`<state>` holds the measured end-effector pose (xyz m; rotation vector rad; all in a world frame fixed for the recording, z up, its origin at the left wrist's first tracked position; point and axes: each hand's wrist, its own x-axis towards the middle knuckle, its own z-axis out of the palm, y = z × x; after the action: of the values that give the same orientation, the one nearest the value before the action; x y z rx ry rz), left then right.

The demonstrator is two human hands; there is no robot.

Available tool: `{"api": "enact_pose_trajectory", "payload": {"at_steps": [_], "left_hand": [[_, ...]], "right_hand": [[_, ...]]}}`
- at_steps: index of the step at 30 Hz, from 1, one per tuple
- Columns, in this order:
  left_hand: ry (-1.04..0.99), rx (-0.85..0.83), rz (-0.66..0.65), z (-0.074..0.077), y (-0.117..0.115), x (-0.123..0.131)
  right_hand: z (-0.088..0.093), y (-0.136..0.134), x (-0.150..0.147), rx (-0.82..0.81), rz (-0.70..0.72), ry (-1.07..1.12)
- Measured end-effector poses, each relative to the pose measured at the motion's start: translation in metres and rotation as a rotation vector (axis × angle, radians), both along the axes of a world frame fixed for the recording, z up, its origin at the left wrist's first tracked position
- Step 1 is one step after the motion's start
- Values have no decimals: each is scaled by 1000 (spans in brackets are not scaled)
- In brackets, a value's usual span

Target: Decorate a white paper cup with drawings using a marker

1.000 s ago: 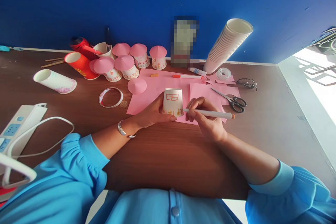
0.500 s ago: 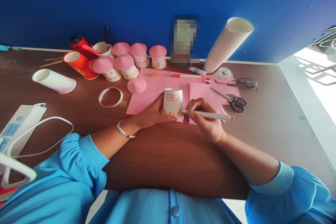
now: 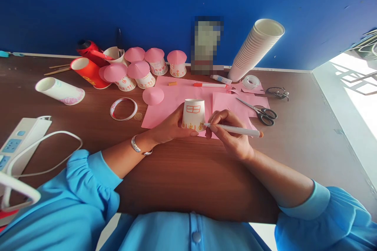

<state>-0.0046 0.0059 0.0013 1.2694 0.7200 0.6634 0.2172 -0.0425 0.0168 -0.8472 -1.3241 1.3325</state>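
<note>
My left hand [image 3: 173, 125] is wrapped round a white paper cup [image 3: 193, 114], held upside down just above the pink paper. A red window is drawn on the cup's side, with orange plant shapes and red strokes along its rim. Between the fingers of my right hand [image 3: 231, 135] is a white marker [image 3: 238, 130] with an orange-brown end. Its tip meets, or nearly meets, the cup's lower right side. Under and behind the cup lies pink paper [image 3: 182, 94], with a pink paper cone [image 3: 153, 96] at its left edge.
Several decorated cups with pink cone roofs [image 3: 138, 70] stand at the back left. A tall stack of paper cups [image 3: 253, 51] leans near the wall. Scissors [image 3: 262, 114], a red marker [image 3: 209, 85] and a tape roll [image 3: 251, 82] lie right; a power strip [image 3: 22, 141] lies left.
Both hands, the cup and the marker keep almost the same place. Any movement of the marker tip is too small to make out.
</note>
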Motion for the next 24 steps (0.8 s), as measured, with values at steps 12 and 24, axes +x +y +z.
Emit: {"api": "enact_pose_trajectory", "payload": {"at_steps": [12, 24], "left_hand": [[-29, -12, -7, 1, 0, 1], [-38, -11, 1, 0, 0, 0]], "right_hand": [[0, 0, 2, 6, -7, -16], [3, -2, 4, 84, 6, -42]]}}
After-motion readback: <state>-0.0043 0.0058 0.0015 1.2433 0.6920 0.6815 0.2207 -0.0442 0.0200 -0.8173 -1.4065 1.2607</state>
